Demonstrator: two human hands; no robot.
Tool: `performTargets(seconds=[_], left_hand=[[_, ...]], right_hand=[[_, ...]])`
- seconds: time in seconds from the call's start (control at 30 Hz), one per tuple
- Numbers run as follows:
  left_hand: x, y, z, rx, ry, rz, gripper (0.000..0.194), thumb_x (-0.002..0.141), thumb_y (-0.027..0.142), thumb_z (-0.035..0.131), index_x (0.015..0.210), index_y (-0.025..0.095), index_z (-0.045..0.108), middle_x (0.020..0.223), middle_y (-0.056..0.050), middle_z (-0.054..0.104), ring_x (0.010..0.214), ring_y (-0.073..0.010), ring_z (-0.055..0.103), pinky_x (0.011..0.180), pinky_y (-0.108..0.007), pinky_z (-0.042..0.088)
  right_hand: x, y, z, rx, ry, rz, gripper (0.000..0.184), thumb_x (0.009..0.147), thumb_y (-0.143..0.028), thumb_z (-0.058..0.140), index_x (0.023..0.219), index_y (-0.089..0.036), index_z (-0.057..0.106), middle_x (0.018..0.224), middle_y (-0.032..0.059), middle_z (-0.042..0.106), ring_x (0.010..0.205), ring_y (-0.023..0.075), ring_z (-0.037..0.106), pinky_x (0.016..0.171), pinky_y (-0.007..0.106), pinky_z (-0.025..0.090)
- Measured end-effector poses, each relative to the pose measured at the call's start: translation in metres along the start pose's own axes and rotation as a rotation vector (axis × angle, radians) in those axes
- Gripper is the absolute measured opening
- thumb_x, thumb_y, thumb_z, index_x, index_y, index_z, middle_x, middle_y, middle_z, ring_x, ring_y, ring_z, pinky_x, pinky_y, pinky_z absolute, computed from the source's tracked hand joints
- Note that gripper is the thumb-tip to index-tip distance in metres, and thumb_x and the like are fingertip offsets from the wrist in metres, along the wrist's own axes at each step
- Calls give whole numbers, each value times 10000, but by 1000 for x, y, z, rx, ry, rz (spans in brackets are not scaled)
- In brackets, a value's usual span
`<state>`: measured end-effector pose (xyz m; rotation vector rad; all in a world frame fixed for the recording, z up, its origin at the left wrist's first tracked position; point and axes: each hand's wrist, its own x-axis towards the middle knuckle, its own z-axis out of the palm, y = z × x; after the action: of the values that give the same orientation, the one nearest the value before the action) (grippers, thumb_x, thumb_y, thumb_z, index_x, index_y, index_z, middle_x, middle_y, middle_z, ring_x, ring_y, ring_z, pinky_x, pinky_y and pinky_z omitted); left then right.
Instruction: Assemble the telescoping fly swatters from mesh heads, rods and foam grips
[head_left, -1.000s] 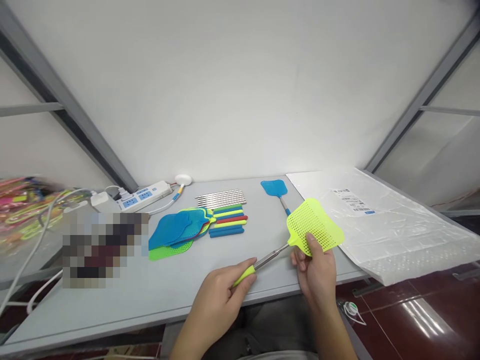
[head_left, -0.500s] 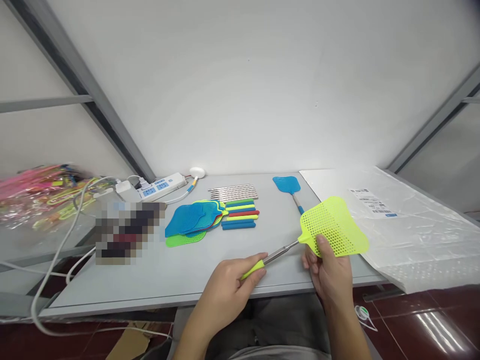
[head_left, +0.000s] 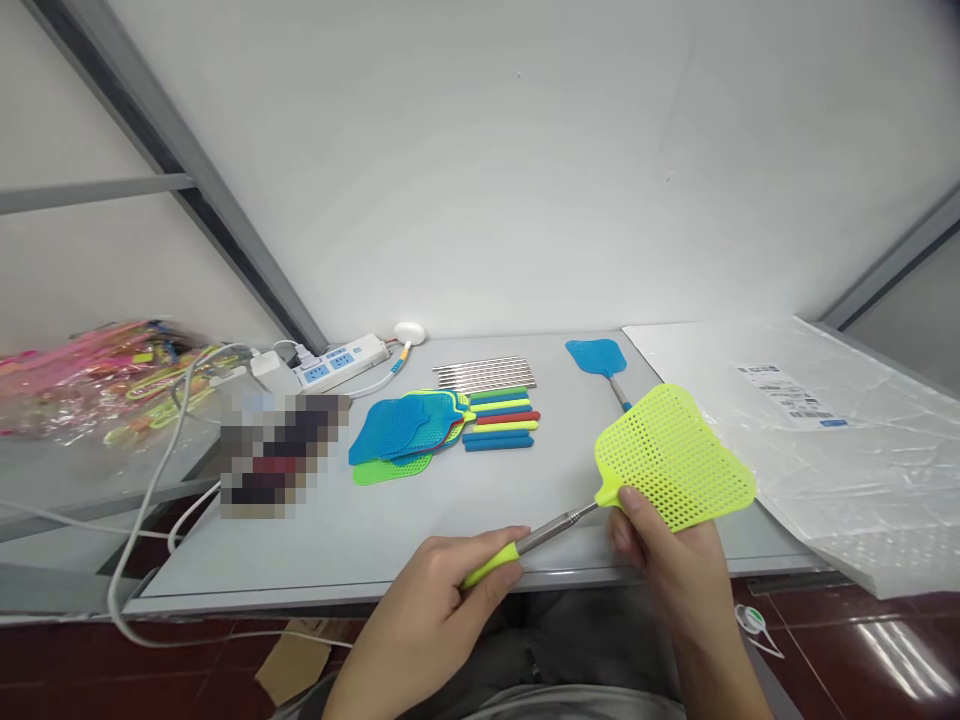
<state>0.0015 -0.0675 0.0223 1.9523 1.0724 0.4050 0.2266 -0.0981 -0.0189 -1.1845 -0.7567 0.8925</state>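
A yellow fly swatter [head_left: 667, 455] with a metal telescopic rod is held in front of me, tilted up to the right. My left hand [head_left: 442, 600] grips its yellow handle. My right hand [head_left: 667, 560] pinches the lower part of the mesh head near its neck, thumb on top; the other fingers are partly hidden behind it. Beyond the mesh lies a blue fly swatter [head_left: 598, 356], its handle end covered. Left of centre is a pile of blue, green and yellow swatter heads [head_left: 401, 428]. Coloured handles [head_left: 501, 425] lie in a row beside it, below several metal rods [head_left: 487, 374].
A white power strip [head_left: 343, 362] with plugs and cables stands at the table's back left. Bagged colourful items [head_left: 105, 375] fill the far left. A white bubble-wrap package [head_left: 810, 470] with a label covers the right side. The table's front edge [head_left: 300, 593] runs near my forearms.
The view has shifted slightly, so the table items appear further right. The swatter's head has turned to face me more, and my right thumb sits closer to its neck. Both hands keep their hold.
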Motion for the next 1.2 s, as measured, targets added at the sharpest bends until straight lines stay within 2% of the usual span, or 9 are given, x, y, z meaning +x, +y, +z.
performTargets(seconds=[0.2, 0.5, 0.63, 0.73, 0.83, 0.9, 1.03, 1.1, 1.2], left_hand=[[-7, 6, 1, 48, 47, -18, 383, 961, 433, 483, 1289, 308, 635, 1184, -9, 711, 1053, -222, 664, 941, -289, 498], [-11, -3, -2, 98, 186, 49, 366, 947, 402, 521, 1239, 248, 679, 1139, -59, 731, 985, -230, 698, 856, -271, 538], [-5, 0, -9, 146, 175, 64, 340, 946, 407, 522, 1196, 262, 701, 1144, -54, 729, 1003, -233, 695, 875, -279, 532], [-9, 1, -16, 148, 128, 24, 343, 957, 419, 499, 1222, 301, 681, 1190, -32, 710, 1057, -230, 675, 920, -299, 519], [-23, -3, -17, 116, 114, 7, 378, 954, 419, 503, 1310, 345, 607, 1281, -11, 660, 1177, -231, 613, 1019, -342, 466], [-34, -9, -12, 72, 199, -6, 388, 930, 429, 543, 1302, 347, 613, 1297, -16, 650, 1209, -242, 588, 1035, -354, 453], [-45, -13, 0, -133, 479, -87, 316, 902, 464, 570, 1087, 265, 730, 1057, -42, 739, 976, -224, 676, 874, -288, 526], [-43, -12, 6, -236, 514, -112, 324, 900, 479, 567, 985, 218, 741, 895, -40, 745, 821, -196, 676, 754, -253, 531], [-36, -12, 12, -318, 502, -123, 337, 884, 485, 589, 916, 186, 741, 798, -38, 721, 726, -170, 640, 618, -219, 490]], right_hand=[[-4, -3, 7, 43, -45, 56, 377, 774, -445, 727, 590, -204, 504, 437, -57, 410, 408, 92, 365, 417, 255, 308], [-12, -14, 21, -121, -113, 84, 388, 832, -474, 665, 597, -200, 524, 470, -47, 444, 431, 98, 402, 441, 258, 344], [-11, -13, 24, -124, -77, 66, 387, 820, -490, 667, 599, -197, 543, 471, -36, 466, 433, 108, 430, 429, 255, 352], [-11, -5, 24, -111, -138, 65, 434, 825, -509, 649, 553, -193, 525, 462, -22, 469, 440, 113, 439, 451, 262, 369], [-12, 3, 21, -27, -48, 79, 386, 823, -498, 658, 615, -187, 561, 499, -27, 476, 443, 97, 406, 435, 252, 328], [-13, 4, 19, 80, 74, 92, 303, 794, -469, 702, 714, -199, 589, 530, -43, 476, 441, 92, 374, 404, 248, 290], [-20, 1, 23, 232, 172, 114, 269, 738, -397, 777, 843, -228, 597, 638, -47, 528, 505, 105, 436, 456, 254, 388], [-26, 0, 28, 278, 137, 117, 268, 764, -397, 761, 747, -221, 559, 573, -63, 461, 511, 107, 439, 523, 267, 438], [-33, 4, 33, 316, 40, 135, 418, 809, -436, 715, 589, -220, 434, 463, -85, 297, 479, 108, 395, 544, 280, 440]])
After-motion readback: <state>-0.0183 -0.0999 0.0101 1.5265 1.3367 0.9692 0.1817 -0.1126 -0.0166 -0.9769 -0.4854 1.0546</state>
